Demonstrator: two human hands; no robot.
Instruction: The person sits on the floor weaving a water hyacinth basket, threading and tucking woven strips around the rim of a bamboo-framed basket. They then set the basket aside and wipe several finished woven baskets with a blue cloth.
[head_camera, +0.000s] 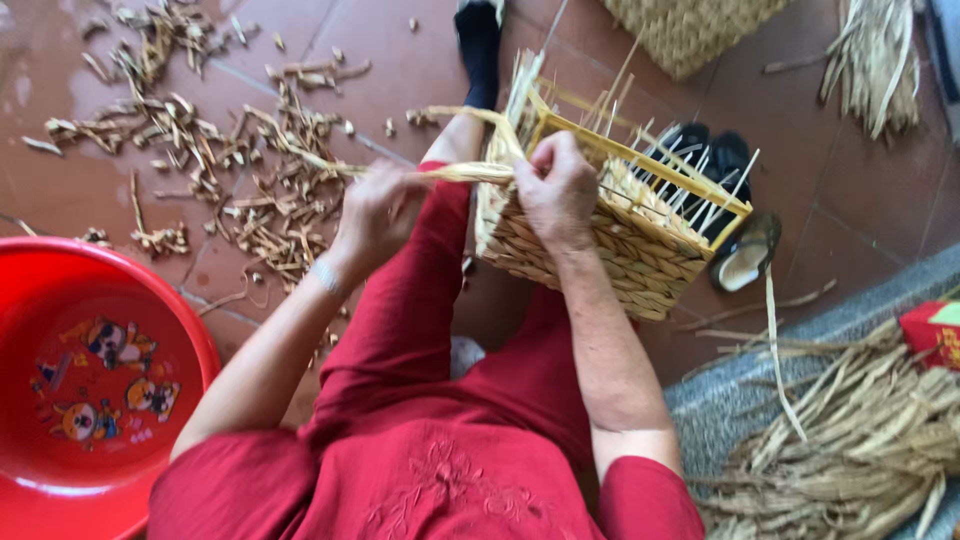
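Note:
A half-woven straw basket (600, 255) with a yellow frame rests on my red-trousered lap. Thin upright stakes rise from its rim. My right hand (558, 190) presses on the basket's near rim, fingers closed over the weave and the straw strand (470, 173). My left hand (378, 212) pinches that same twisted pale strand a little to the left and holds it taut. The strand's loose end trails off left over the tiled floor.
A red plastic basin (70, 380) sits at lower left. Straw scraps (230, 160) litter the brown tiles. A bundle of dried straw (860, 440) lies at lower right, more at top right. Black sandals (720, 170) stand behind the basket. A finished woven piece (690, 30) is at top.

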